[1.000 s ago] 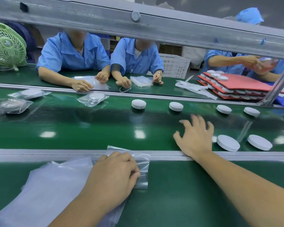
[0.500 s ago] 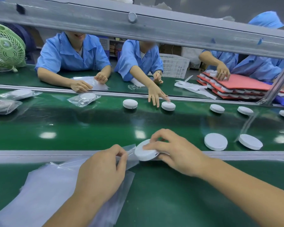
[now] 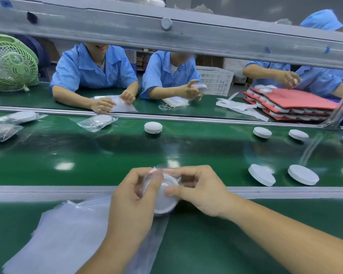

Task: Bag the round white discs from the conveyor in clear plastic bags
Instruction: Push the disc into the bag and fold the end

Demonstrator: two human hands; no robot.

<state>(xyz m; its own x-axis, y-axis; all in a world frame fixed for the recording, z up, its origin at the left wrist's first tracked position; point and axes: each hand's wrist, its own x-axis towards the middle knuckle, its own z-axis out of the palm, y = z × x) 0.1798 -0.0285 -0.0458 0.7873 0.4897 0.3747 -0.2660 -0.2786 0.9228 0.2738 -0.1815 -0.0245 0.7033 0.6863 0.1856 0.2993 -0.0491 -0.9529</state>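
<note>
A white disc (image 3: 164, 201) is pinched by the right hand (image 3: 204, 192) at the mouth of a clear bag (image 3: 157, 172) gripped by the left hand (image 3: 131, 202).

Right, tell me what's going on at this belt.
A person is bagging white discs beside a green belt. The left hand holds a clear bag while the right hand pinches a disc and feeds it in; it looks partly inside. A stack of bags lies under the left arm. Loose discs wait on the belt to the right, bagged ones at far left. Workers opposite handle bags and discs too.
</note>
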